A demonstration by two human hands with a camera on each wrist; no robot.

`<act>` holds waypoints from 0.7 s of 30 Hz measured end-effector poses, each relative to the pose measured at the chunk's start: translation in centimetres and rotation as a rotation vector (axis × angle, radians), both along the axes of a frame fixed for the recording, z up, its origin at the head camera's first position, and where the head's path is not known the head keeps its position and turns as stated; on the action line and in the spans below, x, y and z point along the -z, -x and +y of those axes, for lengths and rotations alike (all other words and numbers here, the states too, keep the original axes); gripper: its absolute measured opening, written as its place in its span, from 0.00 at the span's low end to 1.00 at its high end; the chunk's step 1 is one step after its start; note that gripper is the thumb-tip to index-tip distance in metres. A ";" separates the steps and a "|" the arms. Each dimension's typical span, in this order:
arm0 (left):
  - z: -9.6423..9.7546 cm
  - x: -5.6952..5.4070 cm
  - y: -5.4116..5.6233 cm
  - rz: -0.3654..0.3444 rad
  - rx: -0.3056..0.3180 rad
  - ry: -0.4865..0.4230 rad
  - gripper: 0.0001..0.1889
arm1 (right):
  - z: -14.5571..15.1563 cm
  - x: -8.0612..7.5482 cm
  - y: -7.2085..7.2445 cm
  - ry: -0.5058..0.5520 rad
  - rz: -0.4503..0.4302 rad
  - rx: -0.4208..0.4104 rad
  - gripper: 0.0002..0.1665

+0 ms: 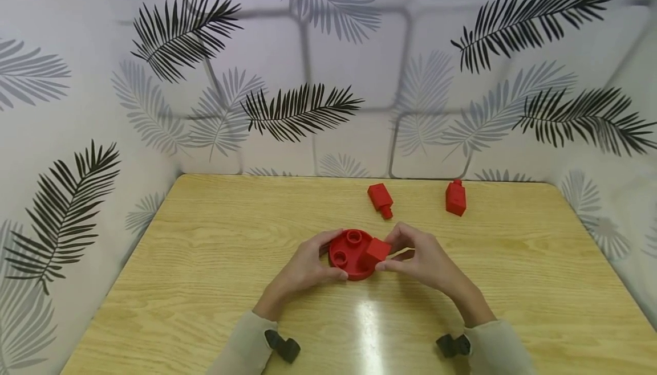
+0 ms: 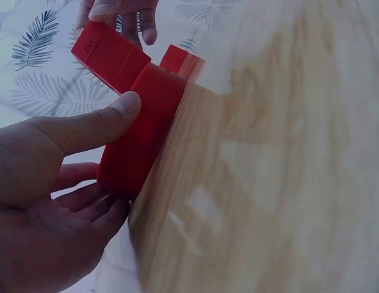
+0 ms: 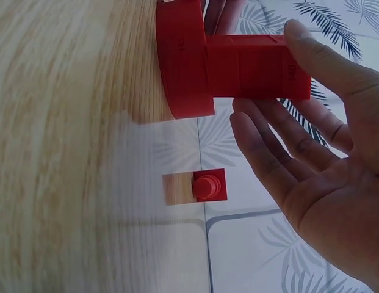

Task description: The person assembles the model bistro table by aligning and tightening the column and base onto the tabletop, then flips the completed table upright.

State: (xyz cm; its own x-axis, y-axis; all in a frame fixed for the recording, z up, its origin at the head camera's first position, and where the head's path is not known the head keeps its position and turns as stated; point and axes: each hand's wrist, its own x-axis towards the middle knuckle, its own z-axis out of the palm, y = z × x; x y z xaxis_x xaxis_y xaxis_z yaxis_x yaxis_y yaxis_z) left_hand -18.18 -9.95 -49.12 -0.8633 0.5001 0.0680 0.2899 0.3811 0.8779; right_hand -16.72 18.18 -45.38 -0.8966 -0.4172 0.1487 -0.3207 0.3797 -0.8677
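Note:
A round red base [image 1: 357, 274] with ring-shaped sockets lies on the table, and my left hand [image 1: 309, 264] grips its left side. In the left wrist view, the thumb [image 2: 125, 104] presses the rim and the fingers curl beneath. My right hand [image 1: 425, 255] pinches a red square block [image 1: 378, 248] at the base's right side. The right wrist view has that block [image 3: 256, 67] standing out from the base [image 3: 183, 61], thumb on one face and fingers on another. Its lower end is hidden, so how deep it sits in a socket I cannot tell.
Two more red blocks with round pegs lie beyond the hands: one [image 1: 380, 198] just behind the base, another [image 1: 455, 198] farther right near the back edge. The wooden table [image 1: 205, 221] meets a leaf-patterned wall covering [image 1: 354, 67] at the back.

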 end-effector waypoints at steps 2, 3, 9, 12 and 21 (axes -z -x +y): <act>-0.1 -0.3 -0.1 0.041 -0.010 0.033 0.46 | 0.0 -0.1 0.1 -0.003 0.003 -0.019 0.24; -0.1 -0.6 -0.2 0.062 -0.017 0.051 0.45 | 0.1 -0.2 0.1 -0.004 0.002 -0.029 0.24; 0.6 -2.4 -1.0 0.184 -0.052 0.040 0.39 | 1.0 -0.7 0.3 -0.019 0.007 -0.038 0.22; 1.4 -3.1 -1.5 0.239 -0.048 -0.017 0.35 | 1.7 -1.0 0.3 -0.031 0.066 0.021 0.21; 4.0 -3.4 -2.7 0.257 -0.114 -0.150 0.28 | 4.1 -1.0 0.6 -0.085 0.201 0.292 0.25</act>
